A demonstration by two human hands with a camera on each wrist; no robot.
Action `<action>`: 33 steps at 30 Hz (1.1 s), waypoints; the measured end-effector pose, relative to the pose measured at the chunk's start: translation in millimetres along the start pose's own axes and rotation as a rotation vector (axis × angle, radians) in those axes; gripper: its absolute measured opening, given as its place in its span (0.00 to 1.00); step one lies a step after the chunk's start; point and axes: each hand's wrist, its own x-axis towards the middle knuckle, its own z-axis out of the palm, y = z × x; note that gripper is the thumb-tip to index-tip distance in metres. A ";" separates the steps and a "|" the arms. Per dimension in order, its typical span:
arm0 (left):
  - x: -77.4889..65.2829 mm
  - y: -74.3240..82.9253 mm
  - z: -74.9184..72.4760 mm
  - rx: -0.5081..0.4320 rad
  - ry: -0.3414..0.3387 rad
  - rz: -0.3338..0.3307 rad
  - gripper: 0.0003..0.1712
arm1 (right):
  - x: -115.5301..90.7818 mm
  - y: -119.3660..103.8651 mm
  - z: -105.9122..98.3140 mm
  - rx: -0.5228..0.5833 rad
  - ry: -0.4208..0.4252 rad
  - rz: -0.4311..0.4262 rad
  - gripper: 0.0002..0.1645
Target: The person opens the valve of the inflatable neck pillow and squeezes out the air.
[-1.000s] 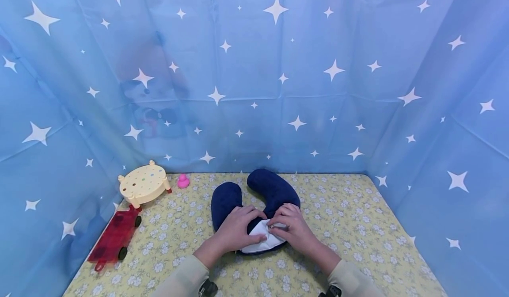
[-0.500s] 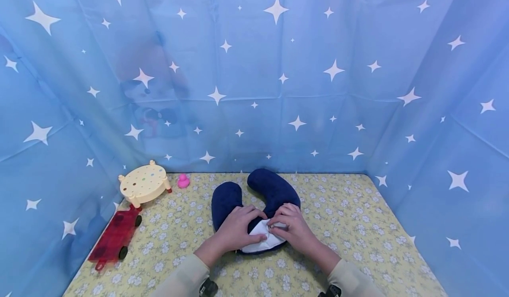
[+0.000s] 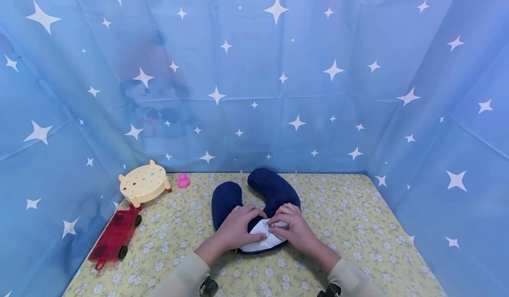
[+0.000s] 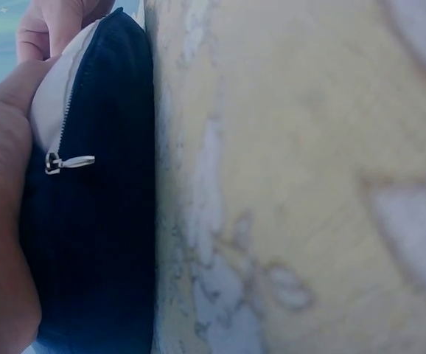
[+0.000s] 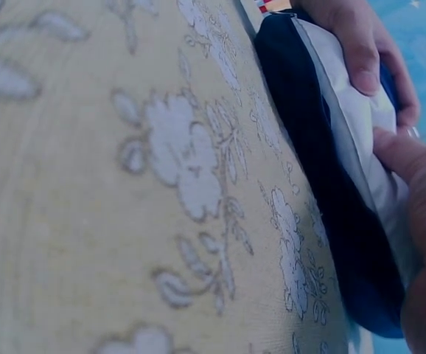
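A navy U-shaped neck pillow [image 3: 276, 193] lies on the table, its curved end toward the person. Its cover is unzipped there, baring a white inner cushion [image 3: 262, 240]. In the left wrist view, a metal zipper pull [image 4: 77, 161] hangs at one end of the opening. My left hand [image 3: 235, 230] grips the pillow, fingers over the navy fabric and thumb on the white part. My right hand [image 3: 292, 227] pinches at the white cushion with thumb and fingertips. A small shiny bit [image 5: 413, 133] shows by those fingertips; I cannot tell what it is.
At the left stand a cream toy table [image 3: 144, 183] with coloured dots and a pink rubber duck [image 3: 183, 181]. A translucent red toy cart [image 3: 115, 237] with black wheels lies along the left edge. A blue star-patterned curtain [image 3: 254, 76] surrounds the flowered tabletop [image 3: 342, 244].
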 end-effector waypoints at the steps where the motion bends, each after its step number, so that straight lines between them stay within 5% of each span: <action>1: 0.0 0.0 0.0 -0.001 -0.002 -0.003 0.28 | -0.1 0.4 0.3 0.003 0.002 -0.003 0.14; 33: 2.6 -0.5 1.2 -0.069 -0.041 -0.018 0.24 | -2.7 5.5 1.7 0.062 0.018 -0.039 0.13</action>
